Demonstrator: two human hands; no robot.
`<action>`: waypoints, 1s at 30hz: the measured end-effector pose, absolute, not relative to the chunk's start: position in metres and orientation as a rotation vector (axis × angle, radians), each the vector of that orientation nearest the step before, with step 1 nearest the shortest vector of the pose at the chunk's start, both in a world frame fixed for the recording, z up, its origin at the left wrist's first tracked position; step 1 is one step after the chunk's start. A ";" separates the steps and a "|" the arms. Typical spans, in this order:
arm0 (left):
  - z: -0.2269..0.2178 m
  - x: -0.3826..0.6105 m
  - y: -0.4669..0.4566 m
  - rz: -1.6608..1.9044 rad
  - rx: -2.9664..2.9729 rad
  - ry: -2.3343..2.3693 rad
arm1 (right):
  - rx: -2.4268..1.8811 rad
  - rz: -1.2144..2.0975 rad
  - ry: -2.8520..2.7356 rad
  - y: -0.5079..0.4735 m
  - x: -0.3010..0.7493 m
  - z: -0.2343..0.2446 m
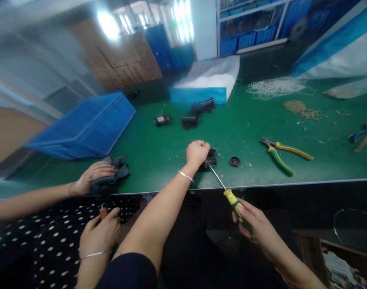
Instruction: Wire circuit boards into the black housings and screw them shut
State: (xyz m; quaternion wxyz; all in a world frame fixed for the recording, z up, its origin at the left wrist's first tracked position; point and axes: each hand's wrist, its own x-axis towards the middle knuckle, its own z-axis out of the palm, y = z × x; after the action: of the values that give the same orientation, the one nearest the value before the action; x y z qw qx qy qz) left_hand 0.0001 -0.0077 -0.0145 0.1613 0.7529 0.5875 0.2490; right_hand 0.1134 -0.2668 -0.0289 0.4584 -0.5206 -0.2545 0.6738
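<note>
My left hand is closed around a small black plastic part on the green table, close to its front edge. Most of the part's left side is hidden behind the fingers. In my right hand is a screwdriver with a yellow and dark green handle. Its metal shaft points up and left, and the tip meets the black part. A round black cap with a reddish rim lies just right of the part. Farther right rest pliers with green and yellow handles.
At left, a co-worker's hand presses a dark cloth; their other hand holds an orange-handled tool. A blue bin, several black parts, a white sack, white wire pieces and screws sit around.
</note>
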 end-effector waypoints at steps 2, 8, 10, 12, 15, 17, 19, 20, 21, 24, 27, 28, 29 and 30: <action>-0.014 0.000 -0.008 0.695 2.158 1.681 | -1.282 1.671 -0.606 -0.267 0.114 -0.027; -0.012 0.001 -0.009 0.627 2.185 1.723 | -0.955 1.885 -0.237 -0.269 0.122 -0.023; -0.012 0.001 -0.009 0.618 2.194 1.733 | -0.843 1.941 -0.052 -0.270 0.126 -0.028; -0.011 0.001 -0.009 0.605 2.212 1.745 | -0.695 1.996 0.120 -0.270 0.128 -0.036; -0.011 0.003 -0.009 0.556 2.241 1.775 | -0.473 2.114 0.262 -0.268 0.125 -0.050; -0.010 0.004 -0.009 0.520 2.257 1.796 | -0.442 2.153 0.256 -0.267 0.120 -0.055; -0.010 0.004 -0.008 0.484 2.271 1.814 | -0.517 2.082 0.205 -0.266 0.114 -0.055; -0.009 0.004 -0.009 0.468 2.279 1.816 | -0.581 2.014 0.167 -0.265 0.111 -0.052; -0.009 0.004 -0.009 0.454 2.284 1.818 | -0.649 1.944 0.119 -0.265 0.109 -0.048; -0.008 0.004 -0.010 0.445 2.303 1.820 | -0.843 1.798 -0.052 -0.265 0.107 -0.033; -0.007 0.005 -0.011 0.438 2.314 1.829 | -1.005 1.745 -0.216 -0.265 0.107 -0.021; -0.006 0.006 -0.011 0.431 2.312 1.833 | -1.057 1.720 -0.279 -0.266 0.107 -0.020; -0.006 0.006 -0.011 0.422 2.307 1.838 | -1.110 1.688 -0.349 -0.266 0.106 -0.019; -0.006 0.006 -0.011 0.416 2.302 1.842 | -1.169 1.649 -0.428 -0.266 0.106 -0.020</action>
State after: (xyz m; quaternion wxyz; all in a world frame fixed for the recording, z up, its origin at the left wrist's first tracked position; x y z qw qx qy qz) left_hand 0.0064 -0.0112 -0.0056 0.0819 0.7705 0.6166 0.1394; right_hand 0.1056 -0.2657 -0.0197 0.5124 -0.4859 -0.1778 0.6853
